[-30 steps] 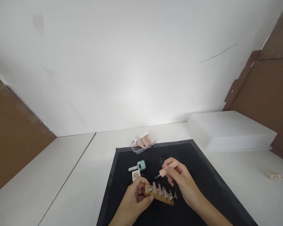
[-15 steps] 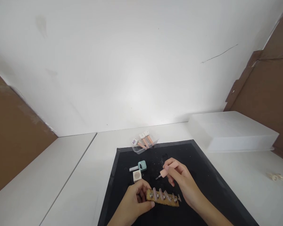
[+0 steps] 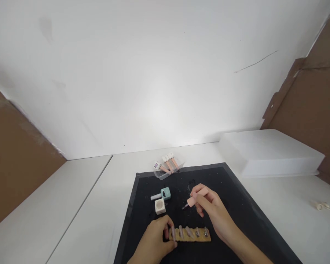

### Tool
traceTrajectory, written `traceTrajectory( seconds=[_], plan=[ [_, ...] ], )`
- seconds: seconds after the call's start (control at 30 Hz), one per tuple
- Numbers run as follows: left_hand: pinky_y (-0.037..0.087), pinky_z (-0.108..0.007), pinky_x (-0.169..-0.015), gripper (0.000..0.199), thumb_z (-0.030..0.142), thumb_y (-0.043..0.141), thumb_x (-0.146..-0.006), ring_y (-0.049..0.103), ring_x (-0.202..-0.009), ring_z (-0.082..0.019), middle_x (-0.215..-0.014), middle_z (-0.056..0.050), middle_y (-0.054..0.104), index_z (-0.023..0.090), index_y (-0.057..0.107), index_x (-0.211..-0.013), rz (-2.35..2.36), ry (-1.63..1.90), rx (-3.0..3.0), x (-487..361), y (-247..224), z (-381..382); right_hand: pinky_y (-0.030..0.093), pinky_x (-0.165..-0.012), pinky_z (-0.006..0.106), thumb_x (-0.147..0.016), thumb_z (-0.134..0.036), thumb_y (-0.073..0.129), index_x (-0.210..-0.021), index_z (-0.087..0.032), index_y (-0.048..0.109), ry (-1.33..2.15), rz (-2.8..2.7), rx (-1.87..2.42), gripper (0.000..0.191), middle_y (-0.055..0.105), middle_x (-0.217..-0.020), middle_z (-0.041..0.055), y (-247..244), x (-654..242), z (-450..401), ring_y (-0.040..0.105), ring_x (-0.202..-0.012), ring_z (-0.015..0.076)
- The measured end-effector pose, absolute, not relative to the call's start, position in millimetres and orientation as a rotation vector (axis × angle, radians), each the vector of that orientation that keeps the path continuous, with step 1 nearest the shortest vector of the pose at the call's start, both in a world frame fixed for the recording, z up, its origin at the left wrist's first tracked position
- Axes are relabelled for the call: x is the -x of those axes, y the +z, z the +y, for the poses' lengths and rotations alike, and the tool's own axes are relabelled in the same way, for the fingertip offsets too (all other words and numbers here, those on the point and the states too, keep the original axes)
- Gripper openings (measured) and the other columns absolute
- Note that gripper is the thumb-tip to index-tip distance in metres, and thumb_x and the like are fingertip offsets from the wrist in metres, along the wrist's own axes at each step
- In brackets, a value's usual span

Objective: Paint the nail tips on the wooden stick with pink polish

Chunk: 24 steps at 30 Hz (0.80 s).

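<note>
My left hand [image 3: 156, 237] is closed around the left end of a tan strip-shaped nail stand [image 3: 193, 238], its finger and thumb beside the leftmost nail tip. Several pale pinkish false nail tips [image 3: 189, 231] sit along the strip on shiny metal studs. Above the strip's right half, my right hand [image 3: 207, 203] grips a pink-handled nail polish brush [image 3: 194, 200], its bristle end pointing down-left, clear of the nails. A square white polish bottle [image 3: 160, 206] stands just beyond my left hand. Behind it lies a teal item with a white stem [image 3: 165, 193].
A black mat [image 3: 178, 183] covers the middle of the white table. At its back edge sits a clear tray [image 3: 161, 176] with several pink-capped bottles [image 3: 165, 159]. A white translucent box [image 3: 272, 154] is at the back right, and small cream pieces [image 3: 320, 206] lie far right.
The nail stand has come down from its tilt and now looks level, with its nails turned differently. My left hand shifted slightly lower with it. The right hand and brush barely moved.
</note>
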State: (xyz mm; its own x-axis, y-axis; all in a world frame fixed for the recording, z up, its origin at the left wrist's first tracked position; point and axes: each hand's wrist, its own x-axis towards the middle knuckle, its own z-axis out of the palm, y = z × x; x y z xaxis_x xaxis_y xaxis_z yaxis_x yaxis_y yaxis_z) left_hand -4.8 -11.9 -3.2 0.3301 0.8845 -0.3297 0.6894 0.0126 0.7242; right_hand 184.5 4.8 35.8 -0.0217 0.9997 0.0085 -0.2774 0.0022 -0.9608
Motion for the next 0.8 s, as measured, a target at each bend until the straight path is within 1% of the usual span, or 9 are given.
traceTrajectory(
  seconds=[0.13,0.27,0.43,0.5,0.6,0.7,0.8],
  plan=[
    [0.034,-0.025,-0.064,0.024,0.013,0.055,-0.059,0.05,-0.072,-0.016,-0.075,0.002,0.057,0.019,0.059,-0.082,1.448,0.246,-1.759,10,0,-11,0.031,-0.039,0.02,-0.07,-0.035,0.065,-0.051,-0.014,0.054,1.334,-1.013,0.984,0.031,0.051,-0.071,-0.0018,34,-184,5,0.035,-0.041,0.003],
    [0.036,-0.027,-0.069,0.026,0.018,0.056,-0.062,0.049,-0.079,-0.018,-0.084,0.0,0.059,0.021,0.06,-0.087,1.475,0.228,-1.757,21,7,-9,0.03,-0.038,0.02,-0.07,-0.035,0.066,-0.05,-0.014,0.054,1.331,-1.01,0.986,0.031,0.052,-0.072,-0.0014,34,-184,4,0.036,-0.04,0.0032],
    [0.034,-0.025,-0.059,0.013,0.024,0.056,-0.066,0.045,-0.065,-0.014,-0.071,0.002,0.053,0.018,0.058,-0.077,1.499,0.331,-1.713,31,21,-2,0.031,-0.038,0.02,-0.069,-0.036,0.066,-0.05,-0.015,0.054,1.333,-1.017,0.989,0.031,0.052,-0.071,-0.0009,37,-184,4,0.037,-0.041,0.0037],
    [0.032,-0.024,-0.056,0.011,0.027,0.056,-0.067,0.043,-0.061,-0.013,-0.066,0.004,0.05,0.018,0.056,-0.073,1.467,0.36,-1.672,33,27,-1,0.031,-0.039,0.02,-0.069,-0.035,0.066,-0.05,-0.015,0.054,1.333,-1.014,0.987,0.031,0.052,-0.071,-0.0008,38,-184,4,0.037,-0.041,0.0041],
    [0.031,-0.024,-0.055,0.012,0.029,0.057,-0.068,0.041,-0.058,-0.012,-0.062,0.005,0.046,0.018,0.054,-0.072,1.457,0.434,-1.65,35,32,0,0.031,-0.039,0.021,-0.07,-0.036,0.065,-0.051,-0.015,0.054,1.343,-1.01,1.0,0.03,0.053,-0.07,-0.001,39,-184,2,0.035,-0.042,0.0045],
    [0.034,-0.025,-0.056,0.013,0.03,0.056,-0.07,0.043,-0.06,-0.014,-0.067,0.003,0.049,0.02,0.055,-0.076,1.552,0.587,-1.708,37,32,4,0.031,-0.039,0.021,-0.07,-0.037,0.066,-0.051,-0.016,0.054,1.343,-1.006,1.012,0.03,0.053,-0.069,-0.0006,40,-184,2,0.035,-0.042,0.0048],
    [0.041,-0.029,-0.066,0.014,0.031,0.053,-0.074,0.051,-0.073,-0.019,-0.081,-0.002,0.056,0.022,0.058,-0.082,1.658,0.74,-1.824,39,25,8,0.031,-0.039,0.021,-0.069,-0.038,0.067,-0.05,-0.016,0.054,1.339,-1.008,1.004,0.032,0.053,-0.07,-0.0003,41,-184,2,0.036,-0.041,0.0047]
  ],
)
